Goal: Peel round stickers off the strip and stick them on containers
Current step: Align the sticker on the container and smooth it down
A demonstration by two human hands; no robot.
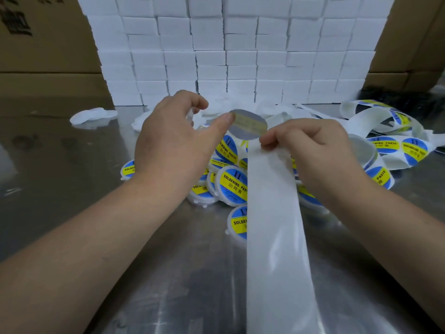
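Observation:
My left hand (173, 141) holds a round sticker (249, 124) by its left edge on the thumb tip; its grey back faces me, and the same hand seems to hold a white container behind its fingers. My right hand (310, 145) pinches the white backing strip (274, 227) at the sticker's right edge; the empty strip runs down toward me. Under my hands lies a pile of white round containers (232, 186) with blue and yellow "SOLDERING PASTE" stickers. The strip with unpeeled stickers (407, 145) coils at the right.
A wall of stacked white boxes (231, 54) stands at the back, with brown cartons (48, 44) on both sides. Plain white lids or containers (94, 116) lie at the back left. The shiny metal table (72, 179) carries everything.

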